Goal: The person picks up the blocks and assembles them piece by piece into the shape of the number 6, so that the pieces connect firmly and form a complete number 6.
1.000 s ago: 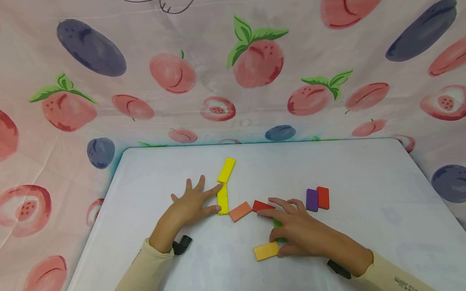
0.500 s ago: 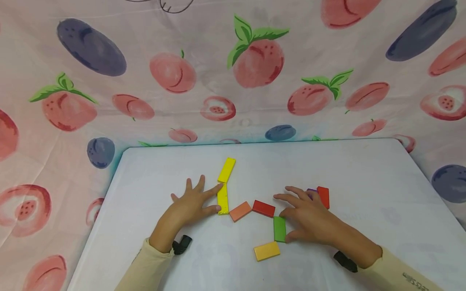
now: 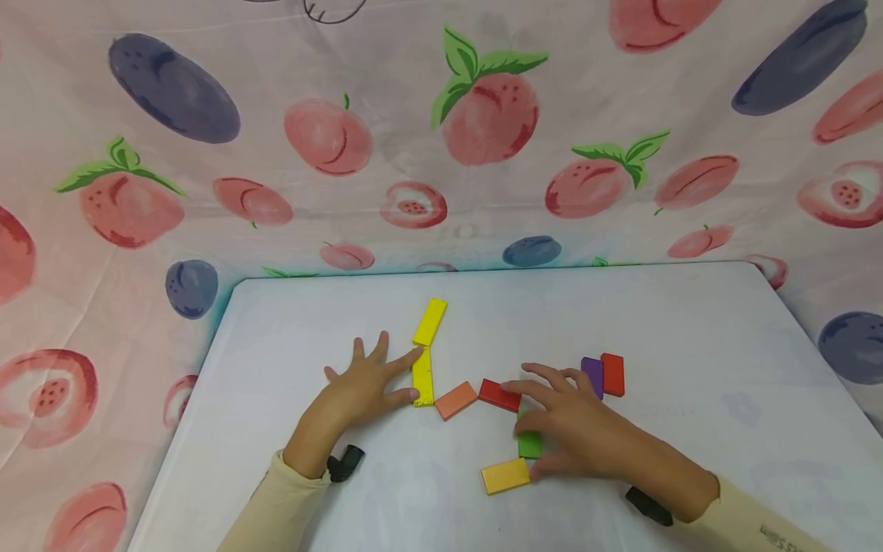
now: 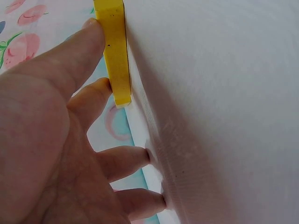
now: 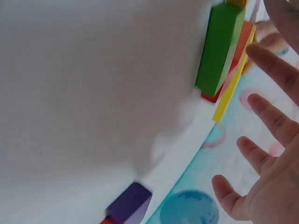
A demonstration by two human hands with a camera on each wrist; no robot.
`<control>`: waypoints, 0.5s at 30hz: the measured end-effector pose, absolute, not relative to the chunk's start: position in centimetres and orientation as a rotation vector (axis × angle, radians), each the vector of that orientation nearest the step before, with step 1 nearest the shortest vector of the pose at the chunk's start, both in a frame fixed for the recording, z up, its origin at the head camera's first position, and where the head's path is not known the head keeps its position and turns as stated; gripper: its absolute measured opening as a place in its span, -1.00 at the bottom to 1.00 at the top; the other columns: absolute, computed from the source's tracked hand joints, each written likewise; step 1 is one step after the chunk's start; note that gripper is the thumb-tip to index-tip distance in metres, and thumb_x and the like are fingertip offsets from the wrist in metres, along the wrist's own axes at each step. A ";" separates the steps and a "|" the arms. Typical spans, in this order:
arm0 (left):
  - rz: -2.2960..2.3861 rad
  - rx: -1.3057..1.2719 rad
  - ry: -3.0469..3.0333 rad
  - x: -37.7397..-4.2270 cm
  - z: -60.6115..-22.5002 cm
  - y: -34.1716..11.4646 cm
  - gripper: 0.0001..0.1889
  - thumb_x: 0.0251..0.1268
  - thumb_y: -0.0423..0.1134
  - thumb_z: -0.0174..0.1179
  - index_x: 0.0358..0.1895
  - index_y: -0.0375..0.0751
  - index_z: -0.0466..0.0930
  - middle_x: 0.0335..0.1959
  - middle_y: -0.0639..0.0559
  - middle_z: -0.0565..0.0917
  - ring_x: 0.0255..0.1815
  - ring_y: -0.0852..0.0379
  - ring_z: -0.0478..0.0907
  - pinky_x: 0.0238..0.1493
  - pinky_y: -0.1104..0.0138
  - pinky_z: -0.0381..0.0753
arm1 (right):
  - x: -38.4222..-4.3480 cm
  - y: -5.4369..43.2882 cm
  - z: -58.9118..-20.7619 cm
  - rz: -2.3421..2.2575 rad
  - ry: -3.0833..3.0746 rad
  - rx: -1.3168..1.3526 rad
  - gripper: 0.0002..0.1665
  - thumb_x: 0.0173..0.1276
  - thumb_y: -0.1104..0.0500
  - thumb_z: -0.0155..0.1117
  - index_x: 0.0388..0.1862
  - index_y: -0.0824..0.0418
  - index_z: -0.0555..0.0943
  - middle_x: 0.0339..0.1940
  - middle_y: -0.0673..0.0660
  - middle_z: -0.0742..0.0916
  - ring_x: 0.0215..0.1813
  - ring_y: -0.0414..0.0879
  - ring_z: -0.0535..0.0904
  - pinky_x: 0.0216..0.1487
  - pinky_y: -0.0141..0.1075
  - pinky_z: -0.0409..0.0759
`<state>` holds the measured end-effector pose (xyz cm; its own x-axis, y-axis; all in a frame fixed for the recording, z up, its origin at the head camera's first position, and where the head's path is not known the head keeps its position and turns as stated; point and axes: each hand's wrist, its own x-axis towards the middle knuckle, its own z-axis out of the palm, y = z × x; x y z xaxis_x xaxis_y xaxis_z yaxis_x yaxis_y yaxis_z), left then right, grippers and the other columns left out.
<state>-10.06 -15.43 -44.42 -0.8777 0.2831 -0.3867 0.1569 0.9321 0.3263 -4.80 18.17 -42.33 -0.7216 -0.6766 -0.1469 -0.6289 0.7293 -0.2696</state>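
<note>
My left hand [image 3: 355, 391] spreads its fingers beside the lower yellow block [image 3: 422, 376]; thumb and index fingertips touch its edge in the left wrist view. Another yellow block [image 3: 431, 322] meets it end to end. From there a zigzag of flat blocks continues: salmon [image 3: 456, 401], red [image 3: 495, 393], green [image 3: 530, 445] and golden yellow [image 3: 506, 477]. Above the green block hovers my right hand [image 3: 582, 429], fingers spread and partly covering it. Its fingertips overlap the red block, and its thumb comes close to the golden one. The right wrist view shows the green block's side apart from the fingers.
Right of the zigzag, a purple block [image 3: 592, 376] and a second red block [image 3: 612, 375] lie side by side. All rest on a white tabletop [image 3: 690, 322], backed by a fruit-patterned cloth [image 3: 414, 92]. Both wrists wear black devices.
My right hand moved right and back from the golden and green blocks, then left again over the green one. The left hand and the blocks stay in place.
</note>
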 end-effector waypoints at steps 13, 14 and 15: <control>0.394 0.316 2.652 -10.0 -44.4 -15.4 -0.26 0.33 0.30 0.23 0.55 0.57 0.16 0.70 -0.21 -0.02 0.64 -0.54 -0.26 0.16 -0.72 -0.09 | -3.8 17.2 -42.9 -0.390 2.582 -1.167 -0.70 0.04 -0.19 0.66 -0.22 -0.41 0.76 0.53 -0.08 0.47 0.63 0.19 0.10 0.30 0.42 0.29; 0.393 0.315 2.653 -10.0 -44.4 -15.4 -0.26 0.33 0.30 0.23 0.55 0.57 0.16 0.70 -0.21 -0.02 0.64 -0.54 -0.26 0.16 -0.72 -0.10 | -3.8 17.2 -43.0 -0.390 2.583 -1.168 -0.70 0.04 -0.18 0.66 -0.22 -0.41 0.76 0.53 -0.08 0.46 0.63 0.19 0.10 0.30 0.42 0.29; 0.392 0.314 2.653 -10.0 -44.4 -15.4 -0.26 0.32 0.30 0.23 0.55 0.57 0.16 0.70 -0.21 -0.02 0.64 -0.54 -0.26 0.16 -0.72 -0.10 | -3.8 17.2 -42.9 -0.393 2.583 -1.169 -0.70 0.04 -0.18 0.66 -0.22 -0.41 0.76 0.53 -0.08 0.47 0.63 0.19 0.10 0.30 0.41 0.29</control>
<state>-10.02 -15.39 -44.35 -0.8783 0.2795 -0.3879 0.1553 0.9341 0.3215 -3.80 17.16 -42.94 -0.6342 -0.7607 -0.1385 -0.6852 0.6359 -0.3551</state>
